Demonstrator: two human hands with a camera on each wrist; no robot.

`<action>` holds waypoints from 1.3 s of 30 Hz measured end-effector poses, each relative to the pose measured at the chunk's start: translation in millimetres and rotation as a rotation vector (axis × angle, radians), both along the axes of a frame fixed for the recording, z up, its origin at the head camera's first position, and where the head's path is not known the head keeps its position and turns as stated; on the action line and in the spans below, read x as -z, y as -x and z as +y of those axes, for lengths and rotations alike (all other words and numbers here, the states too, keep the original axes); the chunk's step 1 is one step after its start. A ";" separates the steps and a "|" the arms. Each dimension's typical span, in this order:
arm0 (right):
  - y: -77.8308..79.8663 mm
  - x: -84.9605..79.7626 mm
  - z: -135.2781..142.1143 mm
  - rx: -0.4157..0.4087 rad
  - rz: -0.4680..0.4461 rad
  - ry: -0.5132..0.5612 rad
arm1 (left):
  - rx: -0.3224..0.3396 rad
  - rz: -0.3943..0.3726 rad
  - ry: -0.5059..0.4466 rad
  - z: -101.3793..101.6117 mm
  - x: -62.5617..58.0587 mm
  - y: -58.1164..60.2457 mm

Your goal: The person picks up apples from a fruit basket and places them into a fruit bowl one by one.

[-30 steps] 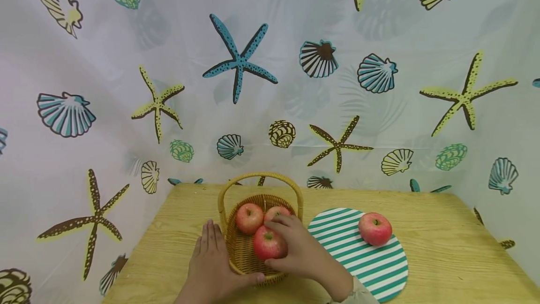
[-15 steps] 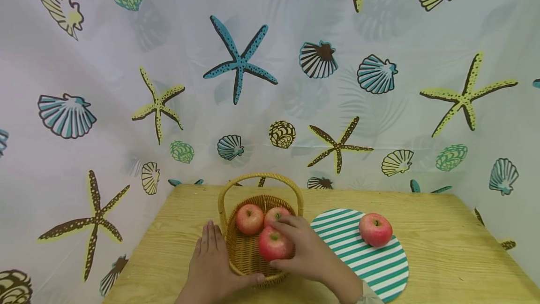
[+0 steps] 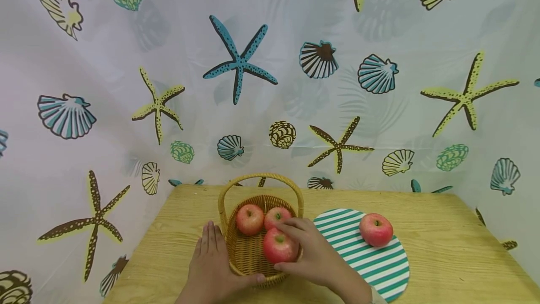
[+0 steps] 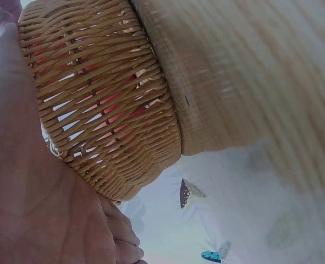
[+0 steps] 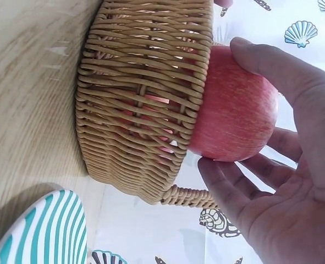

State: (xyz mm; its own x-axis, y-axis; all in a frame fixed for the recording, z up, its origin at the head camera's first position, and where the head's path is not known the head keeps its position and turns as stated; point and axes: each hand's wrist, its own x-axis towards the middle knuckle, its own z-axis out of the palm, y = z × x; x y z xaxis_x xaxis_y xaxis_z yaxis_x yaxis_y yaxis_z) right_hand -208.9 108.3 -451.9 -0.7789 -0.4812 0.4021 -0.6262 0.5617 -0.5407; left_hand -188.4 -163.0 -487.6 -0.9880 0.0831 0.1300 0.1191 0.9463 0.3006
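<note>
A brown wicker basket [image 3: 249, 252] with an arched handle stands on the table, two red apples [image 3: 250, 219] lying at its far end. My right hand [image 3: 314, 257] grips a third apple [image 3: 280, 246] near the basket's right side, thumb on one side and fingers on the other. In the right wrist view this apple [image 5: 233, 107] sticks up above the woven rim. Along the basket's left side lies my left hand [image 3: 211, 266], fingers straight and thumb stretched across the front rim. Its palm faces the weave in the left wrist view.
Right of the basket lies an oval board [image 3: 350, 233] with green and white stripes, bearing another red apple [image 3: 376, 230]. Behind the wooden table [image 3: 447, 247] hangs a white curtain [image 3: 270, 107] printed with shells and starfish.
My right hand has shifted the held apple a little to the right inside the basket, uncovering more of the apple behind it. The left hand has stayed in place.
</note>
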 end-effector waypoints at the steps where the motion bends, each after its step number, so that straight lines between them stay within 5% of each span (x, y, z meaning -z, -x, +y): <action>1: -0.6 -0.6 0.4 0.004 -0.005 0.005 | -0.001 0.000 -0.002 -0.1 0.2 0.2; 14: -3.1 -5.3 12.2 0.021 0.058 0.038 | -0.002 -0.009 0.000 0.0 -1.1 1.0; 24: -3.6 -7.4 24.9 0.048 -0.008 0.049 | -0.002 -0.015 0.000 0.0 -0.7 0.2; 39: -1.6 -7.0 44.0 0.094 0.016 0.047 | 0.003 -0.005 0.005 -0.3 1.1 0.0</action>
